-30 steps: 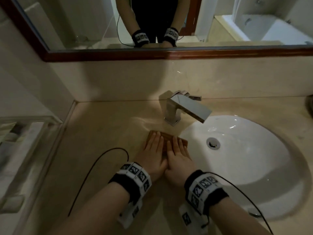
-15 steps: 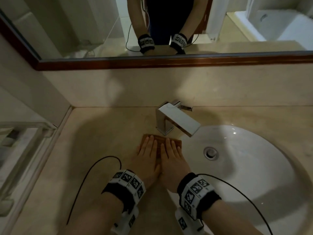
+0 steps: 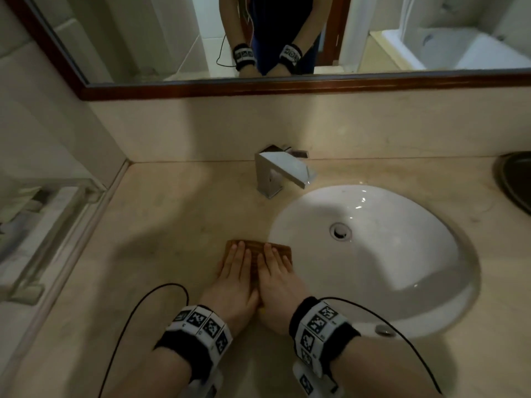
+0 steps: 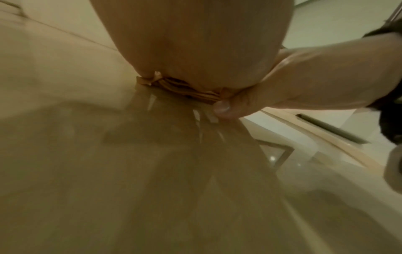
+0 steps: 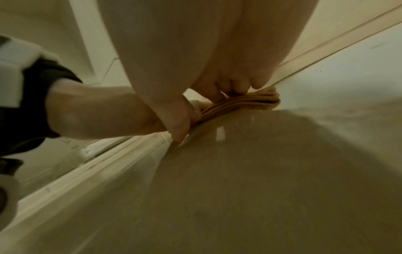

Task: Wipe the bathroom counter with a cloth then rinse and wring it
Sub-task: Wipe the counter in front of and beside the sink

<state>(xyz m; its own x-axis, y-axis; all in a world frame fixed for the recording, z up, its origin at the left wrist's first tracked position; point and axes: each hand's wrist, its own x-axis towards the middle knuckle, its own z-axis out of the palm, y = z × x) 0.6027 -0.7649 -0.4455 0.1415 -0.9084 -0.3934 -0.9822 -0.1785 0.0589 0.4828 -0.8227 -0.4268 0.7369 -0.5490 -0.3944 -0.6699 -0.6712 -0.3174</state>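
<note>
Cloth (image 3: 258,247) mostly hidden under left hand (image 3: 234,278) and right hand (image 3: 277,278), fingers (image 3: 240,255) flat, pressing.

cloth (image 3: 258,249) on counter (image 3: 161,225) — left of sink (image 3: 402,282), faucet (image 3: 280,173) behind

No readable words, brand names or numbers are shown anywhere. The only signs are black-and-white square coded markers, printed on the white band worn on the left wrist (image 3: 201,326) and on the matching band on the right wrist (image 3: 317,326); no letters are carried.
</note>
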